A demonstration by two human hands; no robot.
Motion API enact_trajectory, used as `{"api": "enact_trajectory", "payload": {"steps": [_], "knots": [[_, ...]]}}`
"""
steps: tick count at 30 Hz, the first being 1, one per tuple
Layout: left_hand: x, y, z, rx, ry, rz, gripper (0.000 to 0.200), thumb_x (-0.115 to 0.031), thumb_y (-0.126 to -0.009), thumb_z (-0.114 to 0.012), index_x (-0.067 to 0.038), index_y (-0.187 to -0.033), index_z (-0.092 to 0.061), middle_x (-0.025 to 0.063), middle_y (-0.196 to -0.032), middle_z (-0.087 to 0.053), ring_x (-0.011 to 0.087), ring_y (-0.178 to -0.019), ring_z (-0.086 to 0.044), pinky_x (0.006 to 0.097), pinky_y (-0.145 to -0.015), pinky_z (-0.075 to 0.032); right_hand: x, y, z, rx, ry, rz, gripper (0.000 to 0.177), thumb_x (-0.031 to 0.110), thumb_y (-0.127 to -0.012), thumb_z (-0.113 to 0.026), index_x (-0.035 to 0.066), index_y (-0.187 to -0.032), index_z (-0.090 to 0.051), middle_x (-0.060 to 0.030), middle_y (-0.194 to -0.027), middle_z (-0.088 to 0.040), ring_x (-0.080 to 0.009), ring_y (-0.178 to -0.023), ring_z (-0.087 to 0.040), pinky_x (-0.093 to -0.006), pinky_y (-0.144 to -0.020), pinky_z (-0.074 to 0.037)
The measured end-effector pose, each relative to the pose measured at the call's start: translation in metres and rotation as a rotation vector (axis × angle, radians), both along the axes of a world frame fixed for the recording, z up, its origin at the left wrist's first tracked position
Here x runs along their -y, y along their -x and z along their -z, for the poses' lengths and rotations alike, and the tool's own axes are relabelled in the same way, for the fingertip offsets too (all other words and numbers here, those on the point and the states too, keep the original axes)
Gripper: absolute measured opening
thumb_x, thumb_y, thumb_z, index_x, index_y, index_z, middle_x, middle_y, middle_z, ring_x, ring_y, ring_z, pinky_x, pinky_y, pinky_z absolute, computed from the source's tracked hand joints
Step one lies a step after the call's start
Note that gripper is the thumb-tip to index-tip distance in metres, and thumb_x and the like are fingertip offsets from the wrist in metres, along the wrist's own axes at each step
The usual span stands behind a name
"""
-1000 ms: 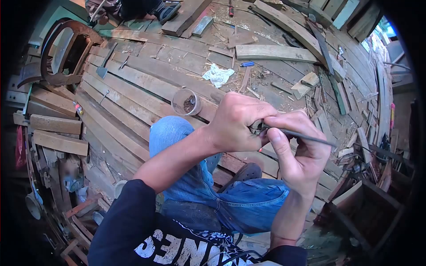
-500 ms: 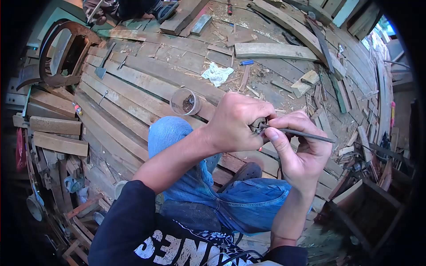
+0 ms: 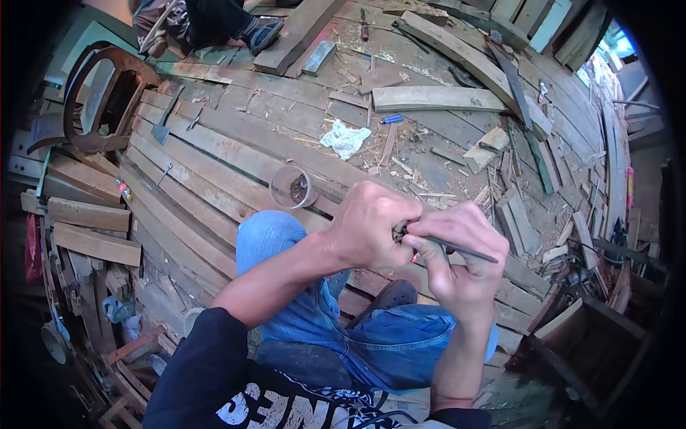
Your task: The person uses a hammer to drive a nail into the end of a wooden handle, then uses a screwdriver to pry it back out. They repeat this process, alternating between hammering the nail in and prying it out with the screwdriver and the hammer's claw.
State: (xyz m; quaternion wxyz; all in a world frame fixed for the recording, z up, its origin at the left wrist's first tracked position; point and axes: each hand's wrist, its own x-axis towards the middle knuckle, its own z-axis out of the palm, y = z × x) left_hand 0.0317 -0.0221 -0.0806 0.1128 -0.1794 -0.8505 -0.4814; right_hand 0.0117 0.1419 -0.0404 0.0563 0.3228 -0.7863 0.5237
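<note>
My left hand [image 3: 368, 225] is closed around a small dark object [image 3: 399, 230], mostly hidden by the fingers. My right hand [image 3: 457, 261] grips a thin dark metal tool [image 3: 464, 251] whose tip meets that object; its shaft sticks out to the right. Both hands are held together above my knee in blue jeans [image 3: 275, 232].
A clear plastic cup [image 3: 293, 187] with dark bits stands on the plank floor [image 3: 229, 154] beyond my knee. White crumpled paper [image 3: 343, 138], a blue pen [image 3: 391, 119], loose planks and offcuts [image 3: 436, 98] lie around. A curved wooden chair frame [image 3: 107, 93] is at far left; another person's feet [image 3: 261, 32] at top.
Both hands have dropped lower and slightly nearer in the view, still joined. The tool's shaft now shows shorter beyond my right hand. The floor appears shifted as my head moved.
</note>
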Motion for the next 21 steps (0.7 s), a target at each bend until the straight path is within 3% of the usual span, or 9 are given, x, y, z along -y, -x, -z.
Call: {"api": "enact_trajectory", "payload": {"steps": [1,9,16,19,21], "knots": [[0.001,0.000,0.001,0.057,0.024,0.002,0.017,-0.018,-0.060,-0.070,-0.006,-0.064,-0.059,0.0129,-0.058,-0.058,0.0336,-0.056,-0.060,0.0416,-0.050,-0.047,0.000,0.001,0.001,-0.019,-0.010,0.008,0.018,-0.002,-0.064,-0.077,0.006,-0.080,-0.072,-0.0055,-0.075,-0.068,-0.0211,-0.066,-0.060,-0.0303,-0.060,-0.048],[-0.001,0.002,0.004,0.263,0.049,0.060,0.011,-0.016,-0.062,-0.066,-0.006,-0.064,-0.065,0.0188,-0.057,-0.058,0.0394,-0.059,-0.061,0.0466,-0.054,-0.050,-0.004,0.009,0.004,-0.010,-0.096,-0.047,0.023,-0.004,-0.061,-0.075,0.007,-0.081,-0.072,-0.0048,-0.076,-0.069,-0.0211,-0.066,-0.061,-0.0298,-0.060,-0.049],[0.004,0.003,0.007,0.351,0.025,0.119,0.011,-0.015,-0.063,-0.066,-0.004,-0.064,-0.065,0.0197,-0.058,-0.059,0.0399,-0.059,-0.062,0.0455,-0.053,-0.049,-0.002,0.017,0.009,0.012,-0.080,-0.110,0.020,-0.002,-0.062,-0.077,0.006,-0.080,-0.072,-0.0055,-0.076,-0.069,-0.0211,-0.065,-0.061,-0.0295,-0.060,-0.049],[0.006,0.007,0.004,0.312,-0.095,0.162,0.014,-0.015,-0.064,-0.067,-0.004,-0.069,-0.062,0.0179,-0.057,-0.057,0.0395,-0.056,-0.059,0.0442,-0.051,-0.046,-0.004,0.018,0.007,0.063,-0.057,-0.084,0.018,0.000,-0.065,-0.078,0.006,-0.081,-0.071,-0.0063,-0.075,-0.068,-0.0209,-0.065,-0.061,-0.0291,-0.059,-0.048],[0.006,0.007,-0.001,0.323,-0.141,0.213,0.026,-0.014,-0.064,-0.067,-0.001,-0.085,-0.057,0.0135,-0.062,-0.054,0.0342,-0.056,-0.058,0.0372,-0.051,-0.045,-0.004,0.017,0.005,0.077,-0.044,-0.059,0.018,0.001,-0.066,-0.079,0.006,-0.082,-0.071,-0.0066,-0.075,-0.068,-0.0208,-0.064,-0.061,-0.0292,-0.058,-0.048]]}}
